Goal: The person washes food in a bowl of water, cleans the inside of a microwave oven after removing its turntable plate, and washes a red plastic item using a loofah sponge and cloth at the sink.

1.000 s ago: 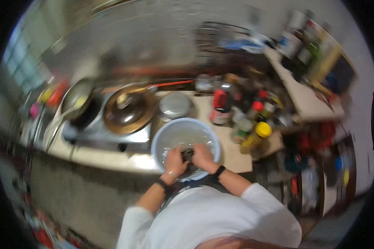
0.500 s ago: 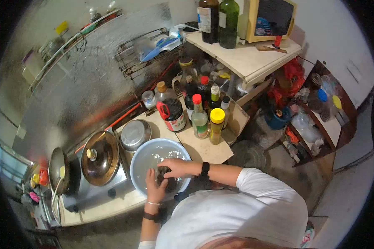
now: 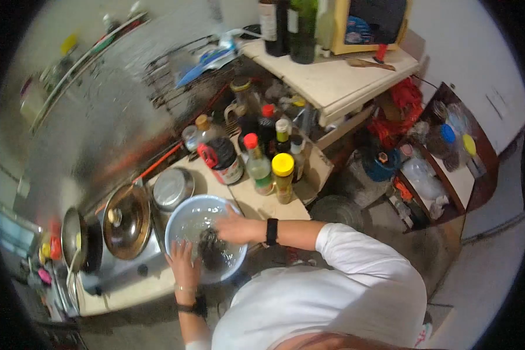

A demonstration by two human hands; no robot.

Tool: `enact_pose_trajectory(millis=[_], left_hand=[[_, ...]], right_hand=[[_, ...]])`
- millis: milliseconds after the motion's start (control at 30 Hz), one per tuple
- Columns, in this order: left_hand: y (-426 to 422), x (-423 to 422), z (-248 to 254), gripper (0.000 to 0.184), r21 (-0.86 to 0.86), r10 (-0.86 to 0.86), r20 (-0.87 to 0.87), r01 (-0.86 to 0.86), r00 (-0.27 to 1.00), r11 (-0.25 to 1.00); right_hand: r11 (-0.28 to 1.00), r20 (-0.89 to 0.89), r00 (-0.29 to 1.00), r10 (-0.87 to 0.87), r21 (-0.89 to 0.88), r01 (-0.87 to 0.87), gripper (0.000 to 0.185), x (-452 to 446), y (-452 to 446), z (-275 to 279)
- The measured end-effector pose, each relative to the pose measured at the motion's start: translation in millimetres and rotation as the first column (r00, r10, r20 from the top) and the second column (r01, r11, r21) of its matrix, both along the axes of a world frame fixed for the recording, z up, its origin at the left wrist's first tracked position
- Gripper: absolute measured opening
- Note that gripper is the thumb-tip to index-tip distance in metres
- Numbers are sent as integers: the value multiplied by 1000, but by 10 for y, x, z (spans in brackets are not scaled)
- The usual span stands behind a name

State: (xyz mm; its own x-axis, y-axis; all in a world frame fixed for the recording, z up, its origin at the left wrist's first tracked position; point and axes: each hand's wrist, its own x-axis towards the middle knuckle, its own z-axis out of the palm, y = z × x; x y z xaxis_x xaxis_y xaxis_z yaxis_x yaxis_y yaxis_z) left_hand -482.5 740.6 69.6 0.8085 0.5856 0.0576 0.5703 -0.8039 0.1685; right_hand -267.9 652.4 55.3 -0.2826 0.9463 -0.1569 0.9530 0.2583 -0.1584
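Note:
A light-blue basin [image 3: 170,224] of water stands on the counter, with a dark, soft-looking clump [image 3: 210,248] in it; its kind I cannot make out. My left hand [image 3: 184,262] is at the basin's left side, open, fingers spread near the rim and apart from the clump. Reaching in from the right, my right hand [image 3: 236,227] is just above the clump's upper right edge. Its fingers look apart, though slightly blurred, and whether they touch the clump I cannot tell.
Left of the basin are a metal bowl [image 3: 174,189], a lidded wok [image 3: 128,227] on the stove and a pan [image 3: 73,239]. Behind it stand several bottles, including a large dark sauce bottle [image 3: 221,160] and a yellow-capped one [image 3: 283,181]. A raised shelf [image 3: 332,87] is beyond.
Both hands were pressed round the dark clump; now they have parted, left hand toward the left rim, and the clump lies spread in the water. The whole view has shifted slightly.

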Motion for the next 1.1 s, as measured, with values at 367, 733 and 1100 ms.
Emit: enact_pose_trajectory(millis=[367, 733, 1100], left_hand=[[44, -511, -343, 36, -263, 279, 505, -162, 817, 951], [-44, -110, -268, 33, -392, 366, 518, -166, 773, 905], [-1, -1, -359, 33, -357, 318, 557, -124, 767, 926]], right_hand=[[507, -569, 737, -366, 542, 670, 25, 2056, -1705, 2099], [129, -30, 167, -985, 503, 855, 38, 4154, -2229, 2031], [375, 31, 386, -922, 318, 870, 32, 4014, -2077, 2122]])
